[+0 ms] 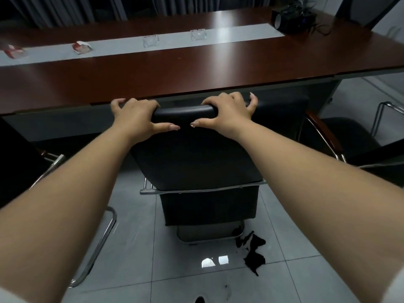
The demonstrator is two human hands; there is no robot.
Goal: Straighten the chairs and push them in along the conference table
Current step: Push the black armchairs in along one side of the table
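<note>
A black padded chair (196,158) stands straight in front of me, its back facing me and its top edge right at the rim of the dark red conference table (196,68). My left hand (135,115) grips the left end of the backrest top, fingers curled over it and thumb along the near side. My right hand (227,112) grips the right end the same way. The chair's seat is hidden under the table.
Another black chair with a wood armrest (323,132) stands to the right, and a chrome-framed chair (54,162) to the left. On the table lie glass ashtrays (150,41), red packets (82,48) and a black device (293,19). Black scraps (253,254) litter the tiled floor.
</note>
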